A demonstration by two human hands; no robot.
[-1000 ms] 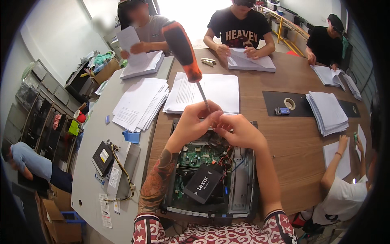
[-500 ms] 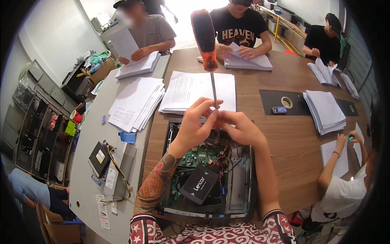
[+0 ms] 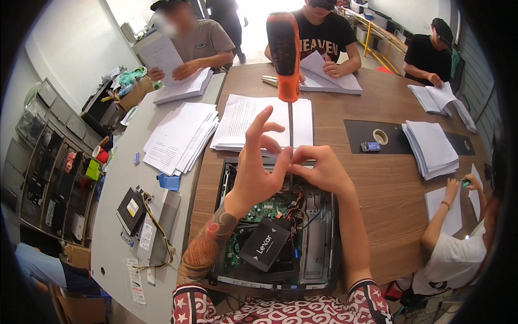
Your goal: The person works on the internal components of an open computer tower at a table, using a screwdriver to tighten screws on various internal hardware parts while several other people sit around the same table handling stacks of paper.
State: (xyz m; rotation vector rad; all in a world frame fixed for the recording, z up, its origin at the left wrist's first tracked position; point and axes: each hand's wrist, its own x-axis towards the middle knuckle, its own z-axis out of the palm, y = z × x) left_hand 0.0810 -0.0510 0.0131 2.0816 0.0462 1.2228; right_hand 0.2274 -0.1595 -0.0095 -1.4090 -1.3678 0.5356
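Note:
A long screwdriver (image 3: pixel 284 56) with a black and orange handle stands nearly upright, its shaft running down into an opened computer case (image 3: pixel 319 243). My right hand (image 3: pixel 324 170) pinches the shaft low down between thumb and fingers. My left hand (image 3: pixel 259 167) is beside it, fingers raised and spread, with the thumb at or close to the shaft. The screwdriver's tip is hard to make out among the parts below my hands. Inside the case are a green circuit board (image 3: pixel 264 210), thin coloured wires (image 3: pixel 291 216) and a loose black solid-state drive (image 3: pixel 265 244).
A metal power supply (image 3: pixel 159 224) with cables and a disc drive (image 3: pixel 131 209) lie on the grey table to the left. Paper stacks (image 3: pixel 181 137) (image 3: pixel 243 121) sit beyond the case. A tape roll (image 3: pixel 380 135) lies at right. Several people handle papers around the table.
My left fingers have opened and lifted away from the shaft. The screwdriver has swung more upright, its handle shifting right, while my right hand keeps its pinch.

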